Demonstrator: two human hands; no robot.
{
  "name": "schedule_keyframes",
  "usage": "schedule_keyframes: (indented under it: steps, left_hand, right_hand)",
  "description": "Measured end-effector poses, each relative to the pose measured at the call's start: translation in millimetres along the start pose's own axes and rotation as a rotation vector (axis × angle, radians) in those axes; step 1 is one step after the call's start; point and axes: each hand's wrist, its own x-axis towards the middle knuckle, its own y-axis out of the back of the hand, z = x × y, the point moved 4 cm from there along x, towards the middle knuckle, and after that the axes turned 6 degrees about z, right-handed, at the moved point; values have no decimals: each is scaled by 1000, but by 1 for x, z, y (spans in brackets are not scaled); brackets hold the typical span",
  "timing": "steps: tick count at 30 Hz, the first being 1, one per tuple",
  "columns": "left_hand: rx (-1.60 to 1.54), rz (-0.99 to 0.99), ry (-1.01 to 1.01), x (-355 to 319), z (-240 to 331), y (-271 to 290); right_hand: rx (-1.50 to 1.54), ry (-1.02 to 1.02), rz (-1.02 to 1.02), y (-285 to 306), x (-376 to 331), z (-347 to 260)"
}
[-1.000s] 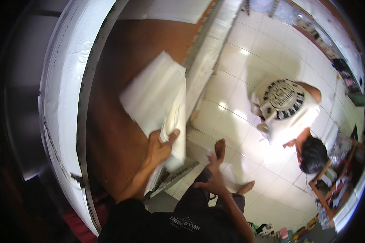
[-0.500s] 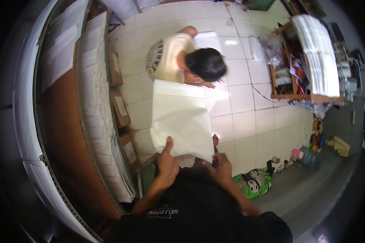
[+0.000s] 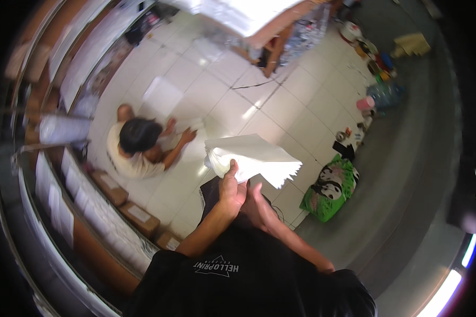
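My left hand (image 3: 231, 196) is closed on a bundle of white sheets (image 3: 256, 150), its thumb pressed over the near edge. The sheets curl up around the thumb, and their right edge is fanned into a jagged row of corners. I cannot tell whether they are paper or plastic. Just right of the left hand and below the bundle is my right hand (image 3: 260, 207). Its thumb points up, apart from the sheets, and it seems to grip nothing. The other fingers are largely hidden behind the left hand.
A person (image 3: 137, 142) crouches on the tiled floor at left, hands over white sheets. Shelves of white stacks (image 3: 103, 211) and cardboard boxes (image 3: 138, 217) line the left. At right lie a green panda-print bag (image 3: 330, 187) and a water jug (image 3: 384, 98). A white-topped table (image 3: 248, 16) stands far ahead.
My view has turned right, so the crouching person now appears further left. The sheets have gone from upright and flat to tilted and fanned. My right hand has left their corner and moved beside my left.
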Motion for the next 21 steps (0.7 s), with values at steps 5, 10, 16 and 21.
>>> schedule_keyframes:
  steps: [5,10,16,21]
  left_hand:
    - [334,-123,109,-11,-49,-87]
    - [673,-433,380,3,-74,-177]
    - [1174,-856,-205,63,40,-344]
    - [24,-1378,407,82,-93,-526]
  right_hand:
    - [399,629,591,37,53,-136]
    - [251,717,739,79,48,-263]
    - [-231,821,590,139,-7,-423]
    - [-347,858,494,120,-59,-549]
